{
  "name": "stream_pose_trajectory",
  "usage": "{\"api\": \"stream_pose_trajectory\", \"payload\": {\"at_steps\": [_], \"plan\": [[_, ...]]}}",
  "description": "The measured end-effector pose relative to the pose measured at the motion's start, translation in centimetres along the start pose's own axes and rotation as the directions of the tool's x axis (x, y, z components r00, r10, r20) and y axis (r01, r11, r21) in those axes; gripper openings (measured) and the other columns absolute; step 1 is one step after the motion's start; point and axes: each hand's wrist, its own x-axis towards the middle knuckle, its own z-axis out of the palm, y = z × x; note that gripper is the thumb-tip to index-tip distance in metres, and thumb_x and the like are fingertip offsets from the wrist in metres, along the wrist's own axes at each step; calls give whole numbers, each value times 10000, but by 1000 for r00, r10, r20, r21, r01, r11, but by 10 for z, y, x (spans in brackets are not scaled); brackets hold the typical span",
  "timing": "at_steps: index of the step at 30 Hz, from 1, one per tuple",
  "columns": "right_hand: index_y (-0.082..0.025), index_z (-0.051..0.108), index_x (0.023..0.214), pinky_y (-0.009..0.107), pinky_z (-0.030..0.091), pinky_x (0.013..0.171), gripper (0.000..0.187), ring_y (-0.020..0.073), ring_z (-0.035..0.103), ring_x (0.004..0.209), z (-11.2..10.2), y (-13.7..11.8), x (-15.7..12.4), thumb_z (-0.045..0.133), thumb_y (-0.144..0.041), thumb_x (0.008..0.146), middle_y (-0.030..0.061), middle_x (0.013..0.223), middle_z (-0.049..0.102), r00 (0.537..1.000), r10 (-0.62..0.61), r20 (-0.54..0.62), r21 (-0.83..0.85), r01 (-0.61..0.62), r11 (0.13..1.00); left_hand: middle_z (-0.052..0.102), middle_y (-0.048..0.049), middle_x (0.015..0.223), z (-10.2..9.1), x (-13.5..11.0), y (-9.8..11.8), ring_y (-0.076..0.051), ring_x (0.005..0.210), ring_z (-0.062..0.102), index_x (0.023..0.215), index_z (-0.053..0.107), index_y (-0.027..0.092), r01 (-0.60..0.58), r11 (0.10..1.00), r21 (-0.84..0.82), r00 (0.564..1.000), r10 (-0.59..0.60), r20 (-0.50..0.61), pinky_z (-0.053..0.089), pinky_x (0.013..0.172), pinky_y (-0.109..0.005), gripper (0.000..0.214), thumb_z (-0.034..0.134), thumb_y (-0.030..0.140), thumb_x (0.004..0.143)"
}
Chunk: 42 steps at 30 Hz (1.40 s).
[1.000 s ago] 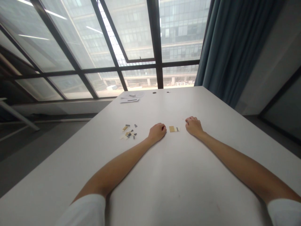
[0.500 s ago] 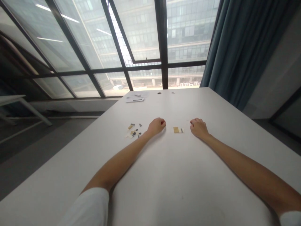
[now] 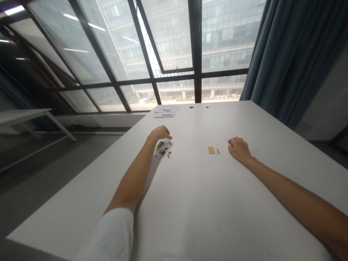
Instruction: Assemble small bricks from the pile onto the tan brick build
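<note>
My left hand [image 3: 159,132] hovers just above a small pile of loose tan, grey and white bricks [image 3: 163,151] on the white table [image 3: 206,203]. Its fingers are loosely bent and point down at the pile, with nothing seen in them. My right hand [image 3: 239,148] rests on the table as a loose fist, knuckles up. A small tan studded plate with a pale piece at its right end [image 3: 214,150] lies just left of my right hand, not touching it.
Some sheets of paper [image 3: 166,110] and two small dark discs [image 3: 191,107] lie near the table's far edge by the big window. A dark blue curtain [image 3: 288,61] hangs at the right. Another white table [image 3: 24,115] stands off to the left.
My left hand has lifted from beside the tan plate and moved left to above the brick pile. My right hand has stayed still. The camera has turned a little to the left.
</note>
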Motion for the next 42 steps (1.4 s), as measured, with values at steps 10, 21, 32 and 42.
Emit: {"api": "stream_pose_trajectory", "payload": {"at_steps": [10,21,32,42], "plan": [[-161,703,1140,426,418,903,348,309,550,1129,-2,-1,-1,447,-218,912,155,1230,660,1000,1,8,-16,0,1000,780,-121,1027,33,14,-12,-263,845,723,999,780,155,46,996,81,970,-64,235,551,735,-299,466,869,354,588],[-164,704,1132,410,420,903,338,299,550,1119,-3,-2,-3,448,-220,919,149,1216,660,1000,9,9,-30,-9,1000,776,-147,965,40,17,-10,-255,783,721,1028,776,97,71,995,69,965,-86,249,549,655,-285,468,827,331,626],[-166,712,1129,426,424,900,350,306,546,1112,-3,-1,-3,445,-218,909,157,1204,661,1000,0,-3,-15,0,1000,768,-140,830,39,11,-6,-262,743,722,969,794,106,88,995,50,971,-97,216,541,628,-286,391,803,293,627],[-176,710,1124,422,423,900,338,299,552,1106,1,1,-1,451,-220,912,149,1200,663,1000,-3,-17,-8,2,1000,778,-132,955,42,9,-3,-240,832,725,964,784,134,59,998,37,988,-64,143,552,710,-267,368,799,289,630]]}}
